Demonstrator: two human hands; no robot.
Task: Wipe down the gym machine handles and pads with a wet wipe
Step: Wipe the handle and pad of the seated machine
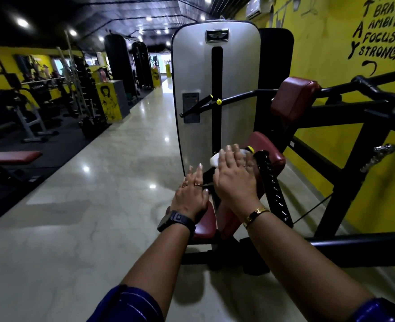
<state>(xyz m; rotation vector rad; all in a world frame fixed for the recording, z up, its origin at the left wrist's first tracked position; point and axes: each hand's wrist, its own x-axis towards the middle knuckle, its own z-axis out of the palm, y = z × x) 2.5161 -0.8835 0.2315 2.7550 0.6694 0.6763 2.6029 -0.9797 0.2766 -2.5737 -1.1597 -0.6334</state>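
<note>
A gym machine stands ahead with a grey weight-stack cover [196,73] and dark red pads. My right hand [234,177] lies flat, fingers straight, pressing a white wet wipe [215,159] onto the machine near the low dark red pad [268,149]. A ribbed black handle [273,189] runs just right of that hand. My left hand [191,194] rests with straight fingers on the lower dark red seat pad [207,225]. Another dark red pad [291,98] sits higher on the frame. Most of the wipe is hidden under my right hand.
The machine's black frame bars [354,117] spread to the right along the yellow wall [331,54]. A pale tiled aisle [112,159] runs on the left. A red bench [10,158] and weight racks [52,89] line the far left side.
</note>
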